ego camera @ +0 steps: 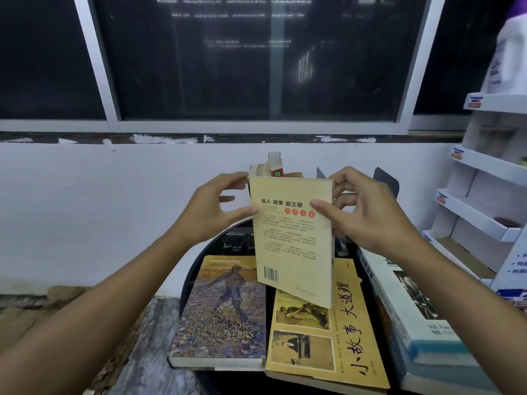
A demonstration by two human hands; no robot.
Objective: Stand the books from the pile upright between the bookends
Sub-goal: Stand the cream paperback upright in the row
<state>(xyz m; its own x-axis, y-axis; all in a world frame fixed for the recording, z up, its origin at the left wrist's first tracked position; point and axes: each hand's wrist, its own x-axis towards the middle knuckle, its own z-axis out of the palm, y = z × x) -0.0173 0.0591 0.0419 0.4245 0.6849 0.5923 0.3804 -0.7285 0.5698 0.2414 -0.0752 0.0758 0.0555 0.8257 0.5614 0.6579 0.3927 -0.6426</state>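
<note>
Progress so far looks early: we've got one cream book lifted mid-frame, left hand pinching its left edge, right hand gripping the right edge, thumb on the cover. Behind it a few books seem already upright by the dark bookend. Three books still lie flat on the round table at lower centre; shelves crowd the right.

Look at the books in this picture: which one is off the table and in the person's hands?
The pale cream paperback, barcode showing, held by the left hand and right hand. The Handbook for Writers and yellow book lie flat.
</note>
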